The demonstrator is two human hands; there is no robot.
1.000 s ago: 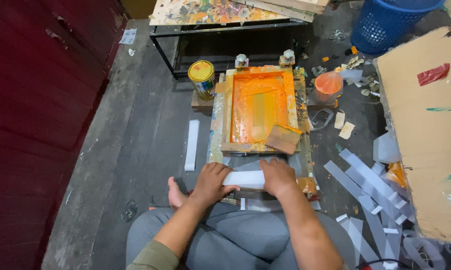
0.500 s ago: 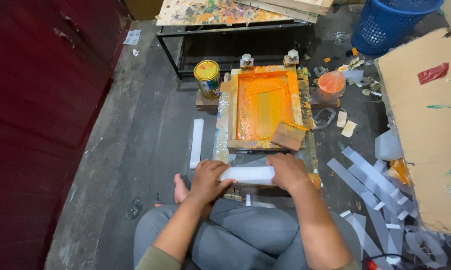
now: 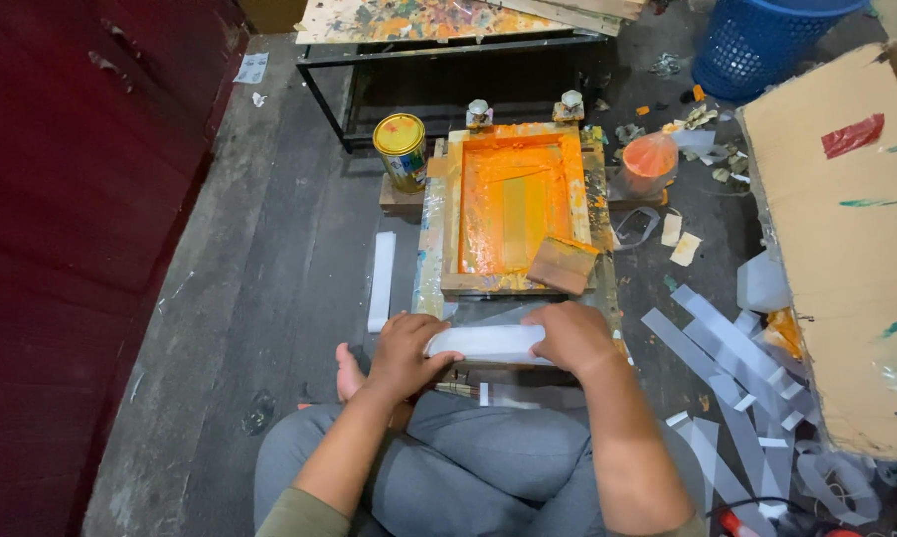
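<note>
Head view: your left hand and right hand grip white strip by its ends, fingers curled around it, strip lying crosswise just above your lap. Ahead on floor, orange-inked screen frame; wooden squeegee rests on its near right corner. Yellow paint can stands left of frame. Loose white strip lies left, apart from hands.

Round tin can with yellow lid and printed label, at 11 o'clock of the orange screen frame. Flattened brown cardboard box at 3 o'clock.
</note>
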